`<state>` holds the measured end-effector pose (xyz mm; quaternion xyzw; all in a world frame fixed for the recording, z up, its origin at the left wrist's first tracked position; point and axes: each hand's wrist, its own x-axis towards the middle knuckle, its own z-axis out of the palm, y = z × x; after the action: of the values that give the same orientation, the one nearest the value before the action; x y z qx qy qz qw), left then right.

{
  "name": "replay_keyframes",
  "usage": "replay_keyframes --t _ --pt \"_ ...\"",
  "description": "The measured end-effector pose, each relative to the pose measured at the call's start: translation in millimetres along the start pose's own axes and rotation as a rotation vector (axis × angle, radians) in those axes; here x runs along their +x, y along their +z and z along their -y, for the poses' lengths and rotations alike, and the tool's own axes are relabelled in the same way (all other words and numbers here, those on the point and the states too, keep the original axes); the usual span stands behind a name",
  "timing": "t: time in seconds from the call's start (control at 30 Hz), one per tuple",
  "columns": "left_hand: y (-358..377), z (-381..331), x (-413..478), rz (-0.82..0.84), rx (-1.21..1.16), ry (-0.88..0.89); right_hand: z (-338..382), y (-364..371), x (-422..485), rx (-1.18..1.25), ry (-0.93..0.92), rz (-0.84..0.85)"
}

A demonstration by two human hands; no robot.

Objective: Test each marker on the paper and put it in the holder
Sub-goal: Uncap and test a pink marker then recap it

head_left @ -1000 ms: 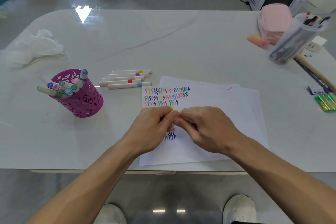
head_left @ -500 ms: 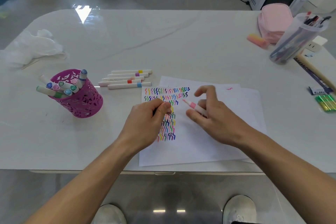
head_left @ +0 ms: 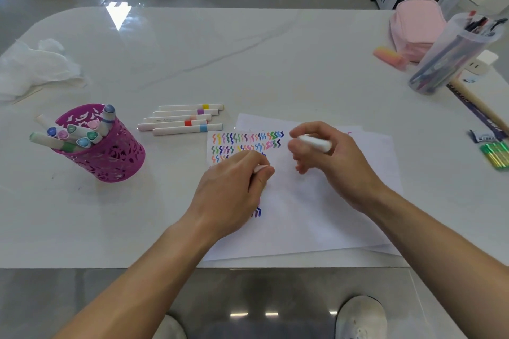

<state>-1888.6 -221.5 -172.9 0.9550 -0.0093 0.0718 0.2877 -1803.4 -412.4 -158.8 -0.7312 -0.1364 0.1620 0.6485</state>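
A white sheet of paper (head_left: 316,217) with rows of coloured squiggles lies at the table's front. My right hand (head_left: 330,165) grips a white marker (head_left: 315,142) above the paper's upper part, its tip hidden by my fingers. My left hand (head_left: 234,190) rests on the paper and pinches the marker's cap (head_left: 260,168). A purple mesh holder (head_left: 110,151) with several markers stands at the left. Several capped white markers (head_left: 181,120) lie in a row between holder and paper.
Crumpled white tissue (head_left: 35,66) lies at the far left. At the right stand a pink pouch (head_left: 416,27) and a clear cup of pens (head_left: 451,55), with an orange eraser (head_left: 389,56), a ruler and green pens (head_left: 495,155) nearby. The table's front edge is just below the paper.
My hands pulled apart, taking the cap off the marker. The right hand then lifted the marker up and to the right, turning it in the fingers; the left hand kept the cap.
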Motion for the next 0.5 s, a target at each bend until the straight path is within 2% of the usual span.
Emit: replay_keyframes --t 0.33,0.5 --pt "11.8 -5.5 7.4 0.051 0.212 0.159 -14.7 6.9 15.8 -0.087 -0.052 -0.161" --pt "13.0 -5.6 11.5 0.056 0.177 0.154 -21.7 10.2 20.7 -0.094 -0.019 -0.24"
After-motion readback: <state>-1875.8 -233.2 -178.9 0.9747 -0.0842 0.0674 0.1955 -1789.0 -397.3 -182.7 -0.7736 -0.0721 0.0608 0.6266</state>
